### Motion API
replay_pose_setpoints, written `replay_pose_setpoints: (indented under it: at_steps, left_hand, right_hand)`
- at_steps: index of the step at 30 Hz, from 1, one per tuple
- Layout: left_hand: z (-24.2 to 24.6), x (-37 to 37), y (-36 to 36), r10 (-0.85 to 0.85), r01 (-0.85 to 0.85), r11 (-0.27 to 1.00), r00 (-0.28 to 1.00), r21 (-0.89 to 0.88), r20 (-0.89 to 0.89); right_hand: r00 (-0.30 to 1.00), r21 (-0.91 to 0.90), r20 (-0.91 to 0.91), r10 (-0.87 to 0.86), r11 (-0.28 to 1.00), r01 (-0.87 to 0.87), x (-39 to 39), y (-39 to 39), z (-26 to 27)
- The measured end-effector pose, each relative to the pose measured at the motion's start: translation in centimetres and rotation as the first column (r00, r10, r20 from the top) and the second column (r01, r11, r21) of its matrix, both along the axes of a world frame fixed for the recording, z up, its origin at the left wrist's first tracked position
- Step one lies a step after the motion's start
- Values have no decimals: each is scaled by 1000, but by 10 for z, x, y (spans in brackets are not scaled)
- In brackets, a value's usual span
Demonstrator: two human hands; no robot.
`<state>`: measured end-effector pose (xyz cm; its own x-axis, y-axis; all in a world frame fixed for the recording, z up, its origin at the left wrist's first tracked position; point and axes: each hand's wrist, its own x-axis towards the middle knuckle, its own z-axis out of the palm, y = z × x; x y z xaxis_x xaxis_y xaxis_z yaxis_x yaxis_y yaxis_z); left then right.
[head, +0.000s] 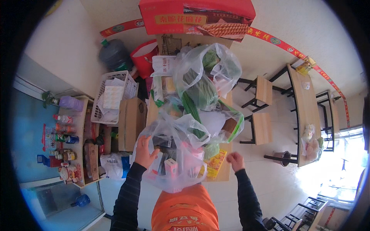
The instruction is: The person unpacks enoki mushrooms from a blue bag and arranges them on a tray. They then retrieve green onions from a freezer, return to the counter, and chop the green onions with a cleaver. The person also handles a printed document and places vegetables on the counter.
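Observation:
A translucent plastic carrier bag [173, 180] stands open at the near edge of the wooden table [224, 173]. Inside it are a small pink-and-white box [171, 167], a dark package with a barcode [162, 141] and a pink item [194, 154]. My left hand [146, 153] rests against the bag's left side, thumb and fingers apart. To the right of a yellow printed packet [216, 163], my right hand [235, 160] is curled into a loose fist, with nothing visible in it. Beyond lies a larger translucent bag [188, 69] of long green vegetables [202, 91].
Left stand a cardboard box [132, 124], a white plastic basket [96, 106] with papers, and a shelf [83, 121] of bottles and cans. A red printed carton [164, 18] is at the back. Wooden stools [261, 128] and another table [303, 104] stand right.

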<state>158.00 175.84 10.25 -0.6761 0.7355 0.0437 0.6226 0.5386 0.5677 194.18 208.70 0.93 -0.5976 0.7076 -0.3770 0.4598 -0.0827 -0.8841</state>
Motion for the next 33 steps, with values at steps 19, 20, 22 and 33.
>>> replay_pose_setpoints:
  at_steps: [19,20,22,33]
  left_hand:
    - [51,-108,134,-204,169,894,978,416,41]
    - [47,-119,156,-183,153,889,983,431,27]
    - [37,-141,201,-135,142,889,990,435,-46]
    - [18,-250,377,-122,85,940,988,-330,-94]
  right_hand:
    - [953,865,175,249,423,-269,-362,-14,89]
    - [952,858,181,246,434,-275,-369,-21,91]
    - [952,862,154,264,436,-261,-381,-30,95]
    - [914,879,48,402,418,-230,-383,2,113]
